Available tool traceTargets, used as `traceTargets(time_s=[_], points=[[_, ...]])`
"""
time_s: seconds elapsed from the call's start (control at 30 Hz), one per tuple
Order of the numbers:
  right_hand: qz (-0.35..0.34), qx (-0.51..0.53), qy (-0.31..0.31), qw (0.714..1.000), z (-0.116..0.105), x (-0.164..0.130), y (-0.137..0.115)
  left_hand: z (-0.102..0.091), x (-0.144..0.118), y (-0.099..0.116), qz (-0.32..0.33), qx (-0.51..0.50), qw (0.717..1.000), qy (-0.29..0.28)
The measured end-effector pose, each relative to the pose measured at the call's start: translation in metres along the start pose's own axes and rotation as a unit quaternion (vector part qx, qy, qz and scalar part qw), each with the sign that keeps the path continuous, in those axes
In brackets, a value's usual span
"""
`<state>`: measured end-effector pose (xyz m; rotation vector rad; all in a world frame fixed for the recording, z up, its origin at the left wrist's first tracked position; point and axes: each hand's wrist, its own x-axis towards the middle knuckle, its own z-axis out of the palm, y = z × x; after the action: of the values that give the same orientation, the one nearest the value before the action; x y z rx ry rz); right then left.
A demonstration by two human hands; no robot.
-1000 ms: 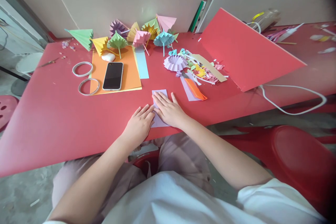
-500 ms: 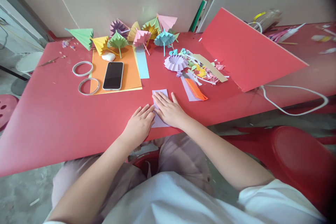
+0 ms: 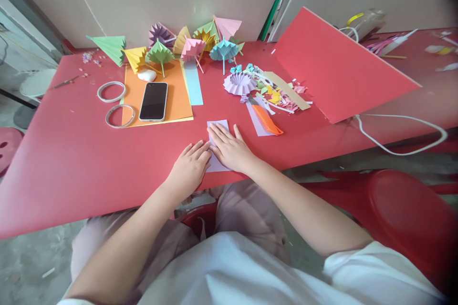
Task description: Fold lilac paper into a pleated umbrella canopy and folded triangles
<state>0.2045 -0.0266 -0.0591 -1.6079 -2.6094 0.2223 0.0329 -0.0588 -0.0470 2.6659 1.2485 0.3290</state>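
Head view: both bare hands down on a smooth red tabletop, near its front edge. Left hand palm down, fingers stretched out, tips at the left edge of a small pale-lilac paper rectangle; thumb partly hidden, cannot tell whether it pinches. Right hand flat across the paper, fingers extended and a little spread, grasping nothing, thumb pointing away from the body. Paper lies flat between and under the hands, its far end and near end showing.

Beyond the left hand: black-screened smartphone in a pale case on overlapping orange and yellow paper sheets; white ring nearby, second one overlapping the sheets' edge. Just past the right hand, to its right: orange ridged plastic tool lying on a lilac paper strip. Farther out, pleated lilac paper disc beside multicoloured paper scraps. Row of folded paper umbrellas farthest from both hands, along the wall. Tilted red board well off to the right hand's right.
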Motion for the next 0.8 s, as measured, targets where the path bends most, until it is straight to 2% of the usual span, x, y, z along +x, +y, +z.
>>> traceTargets(time_s=[0.57, 0.8], points=[[0.005, 0.004, 0.005, 1.000, -0.002, -0.001, -0.002, -0.006, 0.001, 0.003, -0.004, 0.009, 1.000, -0.015], [-0.015, 0.031, -0.051, 0.998, -0.010, -0.004, 0.008, -0.007, 0.002, 0.003, -0.012, 0.003, 1.000, -0.018]])
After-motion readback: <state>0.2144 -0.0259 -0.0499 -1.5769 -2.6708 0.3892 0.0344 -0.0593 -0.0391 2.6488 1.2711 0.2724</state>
